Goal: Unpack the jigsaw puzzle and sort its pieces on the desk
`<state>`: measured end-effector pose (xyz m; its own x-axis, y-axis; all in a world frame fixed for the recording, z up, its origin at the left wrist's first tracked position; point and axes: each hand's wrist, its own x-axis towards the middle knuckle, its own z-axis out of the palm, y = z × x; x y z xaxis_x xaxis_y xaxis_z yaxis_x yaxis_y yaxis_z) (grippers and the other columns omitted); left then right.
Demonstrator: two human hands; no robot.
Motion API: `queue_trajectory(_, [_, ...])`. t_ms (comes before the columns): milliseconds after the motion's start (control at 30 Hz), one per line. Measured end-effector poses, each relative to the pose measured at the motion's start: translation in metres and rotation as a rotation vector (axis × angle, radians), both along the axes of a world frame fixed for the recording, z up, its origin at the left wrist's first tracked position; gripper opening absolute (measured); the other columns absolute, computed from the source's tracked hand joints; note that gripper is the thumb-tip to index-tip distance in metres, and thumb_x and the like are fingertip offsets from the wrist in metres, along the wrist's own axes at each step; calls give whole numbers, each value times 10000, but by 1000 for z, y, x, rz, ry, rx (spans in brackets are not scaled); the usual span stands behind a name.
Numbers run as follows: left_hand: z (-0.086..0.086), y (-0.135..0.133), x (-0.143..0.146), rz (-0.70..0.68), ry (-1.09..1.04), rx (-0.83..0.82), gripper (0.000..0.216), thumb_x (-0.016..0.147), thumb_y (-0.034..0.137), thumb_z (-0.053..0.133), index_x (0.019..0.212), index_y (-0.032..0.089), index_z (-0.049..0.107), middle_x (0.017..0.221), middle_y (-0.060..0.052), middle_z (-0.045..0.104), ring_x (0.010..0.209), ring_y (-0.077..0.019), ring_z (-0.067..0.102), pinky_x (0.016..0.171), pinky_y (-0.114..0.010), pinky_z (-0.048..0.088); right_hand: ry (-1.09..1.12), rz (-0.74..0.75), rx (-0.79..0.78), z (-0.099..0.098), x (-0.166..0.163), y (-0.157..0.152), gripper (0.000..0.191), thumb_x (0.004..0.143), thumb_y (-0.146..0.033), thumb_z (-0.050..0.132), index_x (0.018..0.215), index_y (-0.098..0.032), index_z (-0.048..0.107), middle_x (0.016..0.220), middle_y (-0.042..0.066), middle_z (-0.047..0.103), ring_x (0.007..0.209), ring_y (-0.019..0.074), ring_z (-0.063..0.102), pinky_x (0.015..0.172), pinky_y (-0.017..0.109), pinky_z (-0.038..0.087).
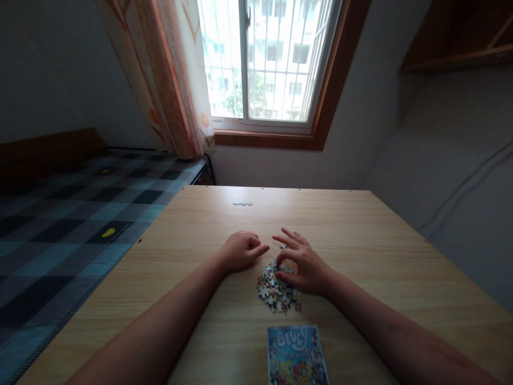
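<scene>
A pile of small jigsaw puzzle pieces (pixel 272 289), mixed white, blue and other colours, lies on the wooden table between my hands. Over its right side is my right hand (pixel 302 267). Thumb and index finger bend toward the pieces with a small gap between them, while the other fingers are spread; I see nothing held. Just left of the pile's far end rests my left hand (pixel 240 251), its fingers curled in and one digit stretched toward the right. Whatever its palm may hold is hidden. Farther back, a short row of joined puzzle pieces (pixel 243 203) lies flat.
A blue puzzle box (pixel 297 355) marked "Bluey" lies at the near side of the table (pixel 360 235). To the left is a bed with a checked cover (pixel 92 214). A curtain (pixel 172 80) and a barred window (pixel 276 64) are behind the table's far edge.
</scene>
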<state>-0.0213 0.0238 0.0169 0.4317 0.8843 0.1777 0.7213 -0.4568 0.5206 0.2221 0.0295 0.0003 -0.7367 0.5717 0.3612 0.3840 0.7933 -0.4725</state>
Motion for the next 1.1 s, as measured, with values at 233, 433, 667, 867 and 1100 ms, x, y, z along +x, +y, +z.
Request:
queue_trajectory(233, [0, 0, -2, 3, 13, 11, 523, 917, 418, 529, 475, 164, 411, 537, 35, 428, 522, -89, 396, 567, -255, 286, 165, 78, -294, 0, 2, 8, 86, 784, -324, 763, 791, -244, 731, 1465, 68, 521, 1473, 296, 269, 1162, 556, 239])
queue_trajectory(433, [5, -15, 11, 34, 16, 193, 287, 872, 353, 612, 649, 177, 579, 724, 2, 572, 631, -116, 497, 598, -250, 346, 412, 1, -581, -9, 2, 20, 193, 778, -426, 780, 769, -240, 731, 1440, 73, 550, 1449, 267, 333, 1188, 517, 214])
queue_trajectory(667, [9, -30, 34, -53, -73, 168, 181, 942, 264, 512, 924, 214, 686, 937, -24, 657, 756, -131, 589, 701, -265, 451, 543, -63, -611, -13, -2, 24, 216, 783, -446, 771, 772, -233, 741, 1368, 97, 611, 1393, 277, 423, 1157, 481, 278])
queue_trajectory(867, [5, -25, 33, 41, -89, 186, 145, 908, 262, 569, 967, 213, 692, 943, -24, 658, 685, -120, 573, 691, -281, 465, 536, -94, -589, -14, -2, 27, 261, 776, -490, 762, 774, -228, 752, 1354, 102, 622, 1395, 284, 417, 1157, 471, 278])
queue_trajectory(1100, [0, -23, 35, 7, -114, 140, 160, 902, 331, 616, 956, 220, 718, 943, -28, 680, 686, -120, 582, 685, -275, 469, 522, -77, -564, -12, -4, 24, 265, 784, -493, 753, 784, -227, 750, 1343, 105, 629, 1376, 279, 441, 1154, 486, 293])
